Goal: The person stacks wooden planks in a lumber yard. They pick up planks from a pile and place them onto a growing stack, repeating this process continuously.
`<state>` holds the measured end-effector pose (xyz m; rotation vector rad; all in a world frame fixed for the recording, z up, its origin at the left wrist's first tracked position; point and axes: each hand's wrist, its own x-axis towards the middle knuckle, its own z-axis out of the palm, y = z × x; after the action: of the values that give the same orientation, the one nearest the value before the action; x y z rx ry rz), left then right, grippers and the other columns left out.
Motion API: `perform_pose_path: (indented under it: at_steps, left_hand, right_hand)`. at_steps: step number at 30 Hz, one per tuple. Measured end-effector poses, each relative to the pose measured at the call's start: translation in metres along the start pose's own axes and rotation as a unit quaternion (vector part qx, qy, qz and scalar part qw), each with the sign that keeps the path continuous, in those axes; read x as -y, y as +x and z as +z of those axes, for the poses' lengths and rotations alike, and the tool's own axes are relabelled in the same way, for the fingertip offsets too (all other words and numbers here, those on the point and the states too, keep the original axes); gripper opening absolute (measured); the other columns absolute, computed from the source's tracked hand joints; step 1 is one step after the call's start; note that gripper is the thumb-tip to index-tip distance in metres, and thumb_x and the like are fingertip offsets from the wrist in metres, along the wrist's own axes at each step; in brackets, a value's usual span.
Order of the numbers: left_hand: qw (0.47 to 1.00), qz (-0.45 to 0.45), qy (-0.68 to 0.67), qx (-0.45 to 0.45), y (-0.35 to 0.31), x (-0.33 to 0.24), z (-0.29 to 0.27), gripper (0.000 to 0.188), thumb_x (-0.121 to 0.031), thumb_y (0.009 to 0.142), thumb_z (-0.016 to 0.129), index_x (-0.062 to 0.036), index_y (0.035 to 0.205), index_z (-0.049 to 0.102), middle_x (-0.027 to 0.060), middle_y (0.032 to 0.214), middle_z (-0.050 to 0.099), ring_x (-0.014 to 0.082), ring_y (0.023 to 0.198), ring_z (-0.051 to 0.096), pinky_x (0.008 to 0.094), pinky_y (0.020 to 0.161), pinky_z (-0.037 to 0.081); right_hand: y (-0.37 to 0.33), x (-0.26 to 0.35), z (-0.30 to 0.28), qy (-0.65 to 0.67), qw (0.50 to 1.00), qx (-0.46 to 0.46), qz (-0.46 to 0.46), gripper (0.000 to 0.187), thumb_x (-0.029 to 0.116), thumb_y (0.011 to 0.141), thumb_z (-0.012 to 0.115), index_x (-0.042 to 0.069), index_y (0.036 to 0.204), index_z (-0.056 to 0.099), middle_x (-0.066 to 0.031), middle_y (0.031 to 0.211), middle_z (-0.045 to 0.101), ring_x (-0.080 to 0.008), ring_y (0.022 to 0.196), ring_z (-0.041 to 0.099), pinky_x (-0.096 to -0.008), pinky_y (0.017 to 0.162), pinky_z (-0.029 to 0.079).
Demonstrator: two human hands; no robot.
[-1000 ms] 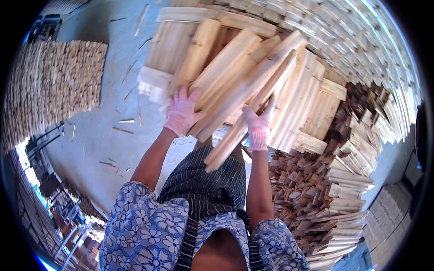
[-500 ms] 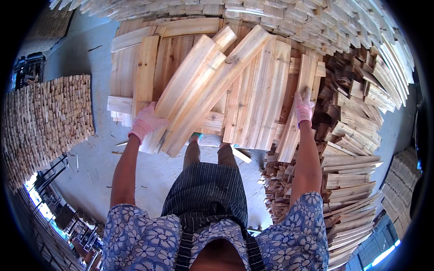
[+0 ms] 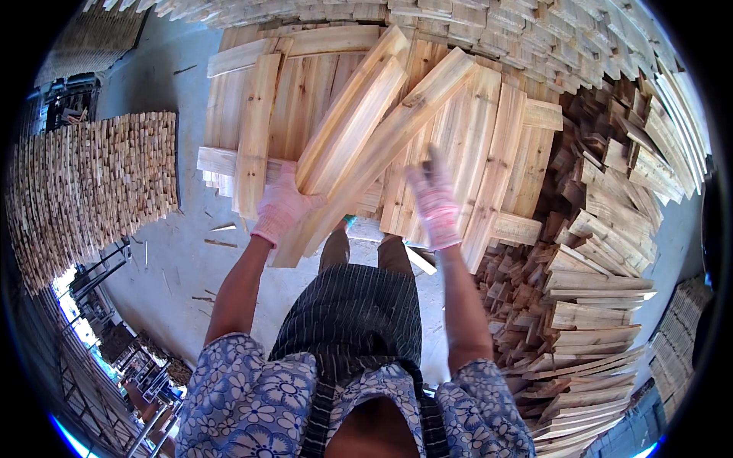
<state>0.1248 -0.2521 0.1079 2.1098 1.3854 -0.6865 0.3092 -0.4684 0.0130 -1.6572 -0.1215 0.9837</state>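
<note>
My left hand, in a pink-and-white glove, grips the near end of a slanting wooden board, its thumb lying across the face. Beside that board another long plank slants up to the right, its near end by my left thumb. My right hand, gloved alike and slightly blurred, is over upright boards right of the middle, fingers apart and holding nothing. Below these lies a layer of pale boards side by side. A separate board rests upright at the left of the pile.
A high stack of board ends rises behind the pile. At the right lies a loose heap of wood pieces. A stacked block of wood stands on the left. Offcuts lie on the grey floor.
My right hand has left the rightmost board and moved left over the middle boards. That board now lies against its neighbours. My left hand has moved right, and the slanting boards have shifted and spread.
</note>
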Motion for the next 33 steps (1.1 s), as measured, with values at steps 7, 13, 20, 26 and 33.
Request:
perform_pose_path:
  at_steps: [7, 13, 20, 26, 33]
  left_hand:
    - [0.961, 0.232, -0.133, 0.073, -0.047, -0.055, 0.06, 0.105, -0.045, 0.076, 0.088, -0.0023, 0.155, 0.034, 0.0201, 0.13, 0.062, 0.0293, 0.119, 0.064, 0.0374, 0.099, 0.053]
    - [0.747, 0.083, -0.571, 0.331, -0.044, -0.137, 0.134, 0.093, -0.022, 0.085, 0.081, -0.0059, 0.159, 0.028, 0.0134, 0.139, 0.055, 0.0226, 0.121, 0.06, 0.0343, 0.105, 0.048]
    - [0.926, 0.242, -0.267, 0.112, -0.072, -0.063, 0.103, 0.076, -0.019, 0.08, 0.078, -0.0109, 0.15, 0.05, 0.0212, 0.139, 0.052, 0.0355, 0.129, 0.053, 0.0414, 0.11, 0.046]
    - [0.968, 0.199, -0.082, -0.129, -0.065, 0.011, 0.071, 0.075, -0.026, 0.077, 0.082, -0.0189, 0.146, 0.055, 0.0236, 0.137, 0.051, 0.044, 0.125, 0.054, 0.049, 0.107, 0.046]
    - [0.97, 0.171, 0.094, -0.144, 0.024, 0.011, 0.072, 0.077, -0.053, 0.081, 0.075, -0.0237, 0.148, 0.053, 0.0264, 0.144, 0.046, 0.0475, 0.13, 0.047, 0.0573, 0.112, 0.037]
  right_hand:
    - [-0.039, 0.02, 0.044, 0.048, 0.99, -0.126, 0.041, 0.106, 0.012, 0.087, 0.079, 0.014, 0.168, 0.01, -0.0238, 0.15, 0.047, -0.0317, 0.128, 0.057, -0.0431, 0.101, 0.054]
    - [-0.037, 0.018, -0.112, 0.012, 0.988, -0.156, 0.012, 0.104, 0.01, 0.086, 0.08, 0.021, 0.166, 0.014, -0.0251, 0.15, 0.051, -0.0331, 0.123, 0.063, -0.0464, 0.103, 0.057]
    - [0.055, -0.067, -0.297, -0.212, 0.958, -0.193, -0.007, 0.089, 0.038, 0.096, 0.072, 0.011, 0.165, 0.023, -0.0223, 0.167, 0.029, -0.0329, 0.151, 0.036, -0.0393, 0.12, 0.032]
    - [0.068, -0.092, -0.225, -0.443, 0.857, -0.261, 0.02, 0.07, 0.058, 0.103, 0.048, 0.034, 0.164, 0.026, -0.0359, 0.135, 0.047, -0.0512, 0.122, 0.052, -0.0501, 0.107, 0.041]
    - [0.054, -0.019, -0.183, -0.585, 0.757, -0.281, 0.072, 0.061, 0.049, 0.102, 0.057, 0.027, 0.157, 0.043, -0.0284, 0.139, 0.05, -0.0463, 0.122, 0.056, -0.0497, 0.103, 0.046]
